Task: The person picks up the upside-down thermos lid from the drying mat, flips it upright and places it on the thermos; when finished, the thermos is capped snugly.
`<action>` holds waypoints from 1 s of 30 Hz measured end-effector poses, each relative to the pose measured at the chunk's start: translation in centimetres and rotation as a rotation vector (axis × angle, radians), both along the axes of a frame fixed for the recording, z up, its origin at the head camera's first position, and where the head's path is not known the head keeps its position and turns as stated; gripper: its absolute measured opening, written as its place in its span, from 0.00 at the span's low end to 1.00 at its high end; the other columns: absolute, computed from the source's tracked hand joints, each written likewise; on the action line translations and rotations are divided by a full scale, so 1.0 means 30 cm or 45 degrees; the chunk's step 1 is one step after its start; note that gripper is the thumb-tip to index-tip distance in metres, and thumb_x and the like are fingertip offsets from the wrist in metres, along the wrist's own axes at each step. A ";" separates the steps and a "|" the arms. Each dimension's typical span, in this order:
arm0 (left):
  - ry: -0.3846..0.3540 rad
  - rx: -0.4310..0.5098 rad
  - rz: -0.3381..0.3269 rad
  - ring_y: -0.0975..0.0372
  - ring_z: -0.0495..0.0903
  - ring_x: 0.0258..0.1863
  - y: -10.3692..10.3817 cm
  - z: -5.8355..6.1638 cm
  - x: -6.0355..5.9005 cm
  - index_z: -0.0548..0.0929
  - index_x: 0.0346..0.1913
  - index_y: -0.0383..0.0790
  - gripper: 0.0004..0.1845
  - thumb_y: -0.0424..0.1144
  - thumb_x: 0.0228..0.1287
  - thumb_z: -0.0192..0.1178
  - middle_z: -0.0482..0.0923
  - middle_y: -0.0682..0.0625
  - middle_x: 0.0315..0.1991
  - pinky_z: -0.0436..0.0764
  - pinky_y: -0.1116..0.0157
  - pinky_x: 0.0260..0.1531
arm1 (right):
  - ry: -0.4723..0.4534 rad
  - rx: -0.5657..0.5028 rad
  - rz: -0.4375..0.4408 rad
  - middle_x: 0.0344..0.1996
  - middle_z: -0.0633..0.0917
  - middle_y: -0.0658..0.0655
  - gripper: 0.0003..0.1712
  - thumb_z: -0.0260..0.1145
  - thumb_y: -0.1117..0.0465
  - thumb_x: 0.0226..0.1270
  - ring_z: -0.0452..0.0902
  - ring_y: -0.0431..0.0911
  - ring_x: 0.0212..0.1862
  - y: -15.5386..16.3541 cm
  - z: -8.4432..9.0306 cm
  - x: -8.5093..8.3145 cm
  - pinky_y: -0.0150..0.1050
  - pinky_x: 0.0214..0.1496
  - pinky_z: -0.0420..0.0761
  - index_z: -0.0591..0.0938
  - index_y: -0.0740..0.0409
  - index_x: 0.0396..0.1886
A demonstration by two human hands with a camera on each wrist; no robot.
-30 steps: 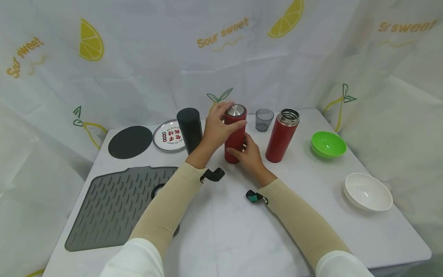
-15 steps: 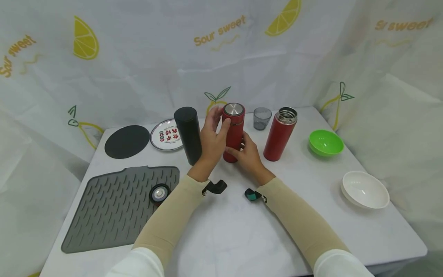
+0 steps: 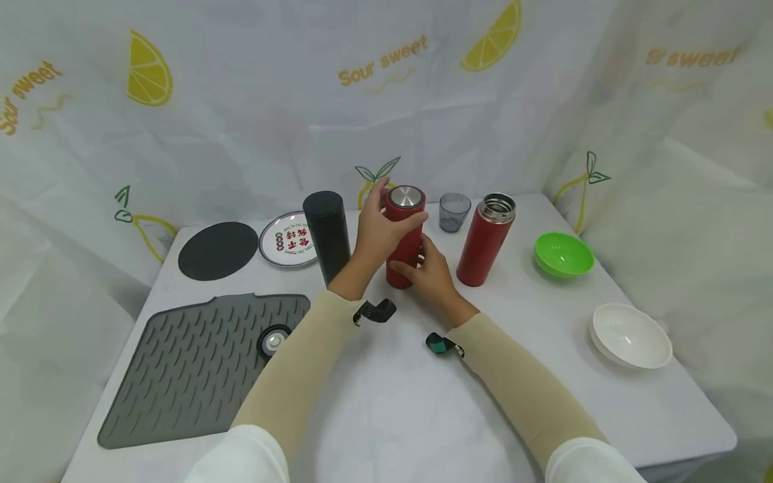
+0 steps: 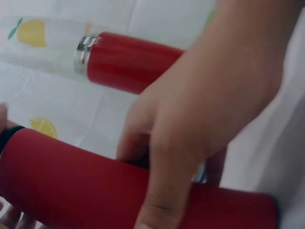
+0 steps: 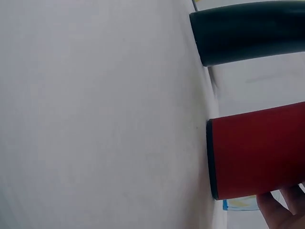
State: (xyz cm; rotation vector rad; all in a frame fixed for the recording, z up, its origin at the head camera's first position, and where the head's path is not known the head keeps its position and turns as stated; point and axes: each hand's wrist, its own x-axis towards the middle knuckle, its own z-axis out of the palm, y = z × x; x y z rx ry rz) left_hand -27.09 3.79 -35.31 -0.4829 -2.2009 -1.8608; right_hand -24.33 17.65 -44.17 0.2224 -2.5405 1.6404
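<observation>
A red thermos (image 3: 405, 251) stands upright near the middle of the table, its steel-topped lid (image 3: 406, 196) on. My left hand (image 3: 379, 231) grips the lid, thumb across the front and fingers round the back left. Lower down, my right hand (image 3: 433, 272) holds the thermos body from the right, and its thumb lies across the front. In the left wrist view, the right hand (image 4: 190, 109) wraps the red body. The right wrist view shows the black base of the thermos (image 5: 257, 150) on the tablecloth, with right fingertips (image 5: 274, 210) against the side.
A black bottle (image 3: 327, 231) stands close left; a lidless red thermos (image 3: 483, 248) and grey glass (image 3: 453, 213) stand right. Further right are green (image 3: 563, 256) and white bowls (image 3: 631, 335). Left lie a grey mat (image 3: 199, 376) bearing a lid (image 3: 273, 340), a printed plate (image 3: 290, 241) and black disc (image 3: 217, 251).
My left hand turned about the lid, its thumb drawing back to the left, then reaching across the front again. The right hand keeps its hold, and the thermos stays in place.
</observation>
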 end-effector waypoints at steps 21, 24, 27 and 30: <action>0.093 -0.127 0.063 0.60 0.74 0.54 0.030 0.024 0.004 0.52 0.76 0.52 0.55 0.53 0.48 0.76 0.72 0.48 0.58 0.78 0.62 0.51 | 0.034 0.003 0.089 0.61 0.76 0.50 0.44 0.74 0.49 0.59 0.71 0.46 0.62 -0.001 -0.009 -0.005 0.47 0.61 0.74 0.62 0.48 0.71; 0.103 -0.104 0.107 0.61 0.74 0.55 0.008 0.011 0.008 0.56 0.75 0.49 0.53 0.52 0.48 0.76 0.72 0.49 0.57 0.77 0.63 0.52 | 0.038 0.019 0.084 0.61 0.75 0.50 0.45 0.73 0.49 0.59 0.71 0.46 0.62 -0.007 -0.007 -0.002 0.46 0.60 0.74 0.62 0.48 0.72; 0.191 -0.055 0.193 0.63 0.74 0.55 0.000 -0.011 0.029 0.62 0.72 0.45 0.49 0.53 0.48 0.76 0.72 0.50 0.55 0.76 0.66 0.54 | 0.064 0.039 0.060 0.60 0.76 0.49 0.44 0.73 0.49 0.60 0.72 0.46 0.61 -0.004 -0.008 -0.003 0.46 0.60 0.75 0.62 0.47 0.72; 0.277 0.016 0.222 0.65 0.75 0.55 0.004 -0.031 0.056 0.66 0.69 0.41 0.44 0.52 0.52 0.74 0.75 0.50 0.56 0.74 0.68 0.56 | 0.069 0.055 0.034 0.60 0.76 0.50 0.44 0.73 0.50 0.59 0.72 0.47 0.60 0.003 -0.010 -0.006 0.47 0.59 0.75 0.62 0.48 0.72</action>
